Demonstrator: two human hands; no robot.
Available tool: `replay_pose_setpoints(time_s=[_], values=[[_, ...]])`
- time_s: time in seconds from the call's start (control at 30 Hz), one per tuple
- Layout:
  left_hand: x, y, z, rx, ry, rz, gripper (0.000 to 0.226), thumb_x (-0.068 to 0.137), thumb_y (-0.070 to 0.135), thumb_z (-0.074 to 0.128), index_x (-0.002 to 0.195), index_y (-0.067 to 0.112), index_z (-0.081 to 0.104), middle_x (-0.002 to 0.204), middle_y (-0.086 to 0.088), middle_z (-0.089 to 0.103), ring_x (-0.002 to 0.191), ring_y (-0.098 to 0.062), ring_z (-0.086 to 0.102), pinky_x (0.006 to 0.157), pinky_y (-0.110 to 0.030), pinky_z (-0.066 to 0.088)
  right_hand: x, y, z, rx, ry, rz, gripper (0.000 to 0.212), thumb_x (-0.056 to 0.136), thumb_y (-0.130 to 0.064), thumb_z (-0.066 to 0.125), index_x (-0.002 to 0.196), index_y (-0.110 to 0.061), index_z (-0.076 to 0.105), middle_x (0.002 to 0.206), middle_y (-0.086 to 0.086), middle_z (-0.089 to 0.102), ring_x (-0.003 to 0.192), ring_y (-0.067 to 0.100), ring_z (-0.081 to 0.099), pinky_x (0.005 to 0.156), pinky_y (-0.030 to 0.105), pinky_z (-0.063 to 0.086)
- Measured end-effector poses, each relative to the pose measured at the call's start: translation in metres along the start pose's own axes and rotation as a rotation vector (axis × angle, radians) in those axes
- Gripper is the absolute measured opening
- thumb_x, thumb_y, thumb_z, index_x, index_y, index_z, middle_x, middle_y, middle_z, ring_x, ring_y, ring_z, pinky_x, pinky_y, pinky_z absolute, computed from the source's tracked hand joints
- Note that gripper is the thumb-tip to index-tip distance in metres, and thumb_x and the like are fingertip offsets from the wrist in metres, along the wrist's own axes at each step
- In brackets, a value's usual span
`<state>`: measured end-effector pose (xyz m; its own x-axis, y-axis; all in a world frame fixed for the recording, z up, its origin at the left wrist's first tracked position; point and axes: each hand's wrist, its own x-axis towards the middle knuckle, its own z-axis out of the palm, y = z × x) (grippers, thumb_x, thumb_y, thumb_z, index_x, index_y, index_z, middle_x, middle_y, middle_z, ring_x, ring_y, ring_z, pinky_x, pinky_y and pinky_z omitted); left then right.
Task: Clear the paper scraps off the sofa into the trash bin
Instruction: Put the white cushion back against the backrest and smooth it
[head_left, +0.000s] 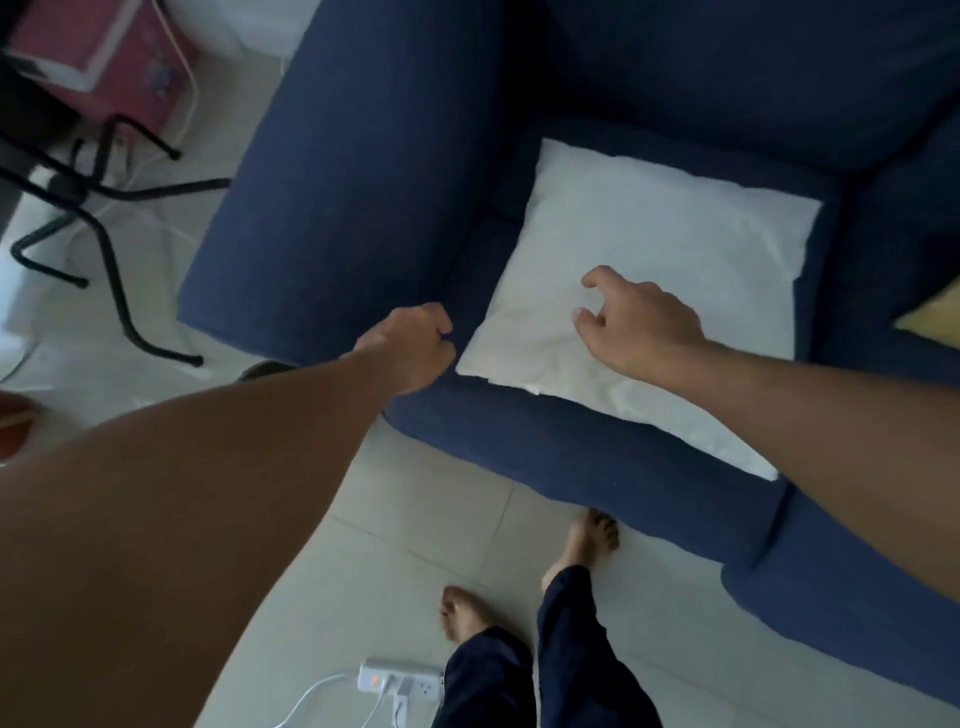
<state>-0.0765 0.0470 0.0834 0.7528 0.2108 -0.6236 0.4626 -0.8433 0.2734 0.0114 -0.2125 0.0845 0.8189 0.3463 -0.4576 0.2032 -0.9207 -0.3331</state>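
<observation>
Scraps unseen; left hand (415, 345) fisted.

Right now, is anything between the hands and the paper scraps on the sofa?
No paper scraps or trash bin show. The right hand hovers over a white square pillow on the blue fabric sofa; the left hand, fingers curled, is by the pillow's corner.

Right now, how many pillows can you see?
2: a white pillow on the sofa seat, and a yellow pillow corner at the right edge. Others may be hidden.

Dark blue sofa (374, 171), no scraps discernible
</observation>
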Motion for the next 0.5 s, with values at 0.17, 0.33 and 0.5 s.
replay_pose_setpoints(time_s=[0.17,0.33,0.5], values=[[0.034,0.053,-0.027,0.088,0.033,0.015,0.041,0.098,0.035,0.053,0.139,0.025,0.053,0.131,-0.003,0.062,0.111,-0.025,0.061,0.09,-0.039,0.053,0.009,0.051,-0.038,0.007,0.04,0.073,0.045,0.105,-0.046,0.041,0.147,-0.03,0.041,0.098,-0.002,0.071,0.084,0.027,0.067,0.078,0.043,0.057],[0.061,0.106,-0.043,0.163,0.065,0.04,0.044,0.099,0.038,0.051,0.14,0.023,0.049,0.13,-0.004,0.06,0.1,-0.024,0.057,0.081,-0.037,0.049,0.013,0.105,-0.066,0.046,0.11,0.188,0.044,0.105,-0.045,0.041,0.146,-0.028,0.041,0.096,-0.003,0.071,0.081,0.025,0.066,0.072,0.04,0.055],[0.074,0.138,-0.049,0.228,0.083,0.052,0.043,0.1,0.041,0.049,0.137,0.02,0.05,0.127,-0.005,0.061,0.1,-0.026,0.059,0.085,-0.042,0.053,0.012,0.15,-0.081,0.089,0.127,0.291,0.047,0.104,-0.044,0.042,0.149,-0.028,0.037,0.099,0.001,0.069,0.082,0.026,0.065,0.069,0.039,0.055]])
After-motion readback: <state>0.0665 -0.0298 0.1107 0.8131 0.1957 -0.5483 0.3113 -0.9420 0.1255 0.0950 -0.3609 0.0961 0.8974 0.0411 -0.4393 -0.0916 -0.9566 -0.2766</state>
